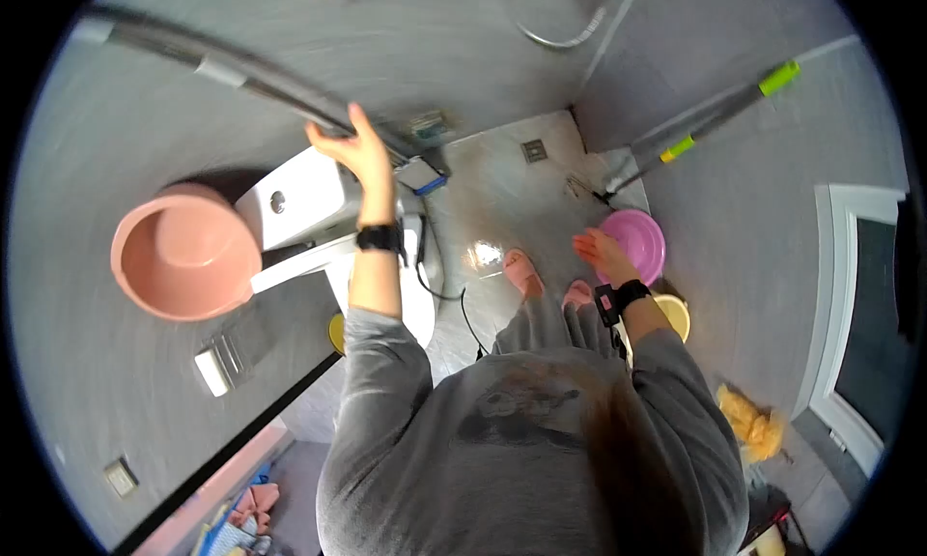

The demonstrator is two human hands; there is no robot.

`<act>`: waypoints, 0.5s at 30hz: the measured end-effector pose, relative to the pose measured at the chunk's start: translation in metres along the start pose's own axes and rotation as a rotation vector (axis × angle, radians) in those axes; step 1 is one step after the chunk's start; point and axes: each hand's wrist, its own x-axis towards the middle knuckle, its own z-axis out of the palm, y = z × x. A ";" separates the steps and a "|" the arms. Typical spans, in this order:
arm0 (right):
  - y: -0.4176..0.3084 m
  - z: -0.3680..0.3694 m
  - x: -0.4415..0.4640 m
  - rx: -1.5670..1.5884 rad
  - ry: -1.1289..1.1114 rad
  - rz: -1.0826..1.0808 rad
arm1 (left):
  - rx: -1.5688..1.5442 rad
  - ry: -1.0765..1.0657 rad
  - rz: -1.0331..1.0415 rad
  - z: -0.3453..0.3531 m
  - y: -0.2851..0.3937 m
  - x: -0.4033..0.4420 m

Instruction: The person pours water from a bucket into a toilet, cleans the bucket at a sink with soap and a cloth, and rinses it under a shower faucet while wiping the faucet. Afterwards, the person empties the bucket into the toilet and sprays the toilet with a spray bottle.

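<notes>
My left hand is raised over the toilet tank, thumb and fingers spread apart. A long grey pole of a mop or squeegee slants along the wall and passes between or just behind those fingers; whether they touch it I cannot tell. At the pole's lower end is a flat head with a blue edge. My right hand hangs with fingers stretched out, above or beside a pink-purple basin on the floor. Nothing shows in its grasp. Both wrists carry black straps.
A large pink tub sits left of the white toilet tank. A second pole with green grips leans at the right wall. Near my right arm are a yellow container and a yellow bag. A drain lies in the floor.
</notes>
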 end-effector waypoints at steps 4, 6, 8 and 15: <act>0.050 -0.028 -0.030 0.039 0.108 -0.204 | -0.051 -0.380 -0.171 0.005 -0.007 -0.128; 0.124 0.068 0.031 0.157 -0.175 -0.130 | 0.319 -0.500 -0.040 -0.056 -0.049 -0.119; 0.108 -0.004 0.015 0.268 0.119 0.097 | 0.294 -0.639 -0.104 -0.021 -0.050 -0.221; 0.165 -0.133 -0.012 0.400 0.247 0.004 | 0.262 -1.036 -0.122 0.028 -0.088 -0.364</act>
